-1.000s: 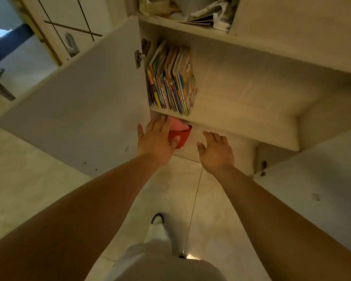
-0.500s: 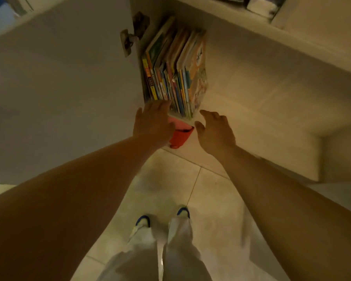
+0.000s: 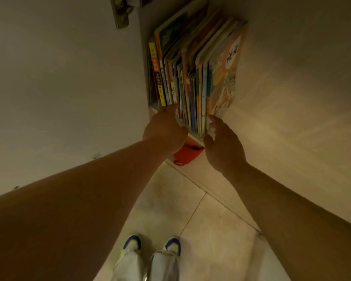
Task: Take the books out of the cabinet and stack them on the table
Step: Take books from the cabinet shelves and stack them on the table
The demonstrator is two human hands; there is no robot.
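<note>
A row of several thin, colourful books (image 3: 193, 78) stands upright against the left wall of the cabinet shelf (image 3: 282, 118). My left hand (image 3: 164, 128) reaches the front lower corner of the row on its left side, fingers against the spines. My right hand (image 3: 221, 145) is at the right end of the row, fingers straight, fingertips touching the bottom of the outer orange-covered book (image 3: 225, 78). Neither hand has closed round a book. No table is in view.
The open cabinet door (image 3: 59, 88) fills the left, its hinge (image 3: 122, 11) at the top. A red container (image 3: 186, 153) sits under the shelf edge below my hands. Pale floor tiles (image 3: 211, 230) and my two shoes (image 3: 152, 246) lie below.
I have moved closer to the cabinet. Both hands rose from below the shelf edge to the bottom of the book row, left hand at its left side, right hand at its right end.
</note>
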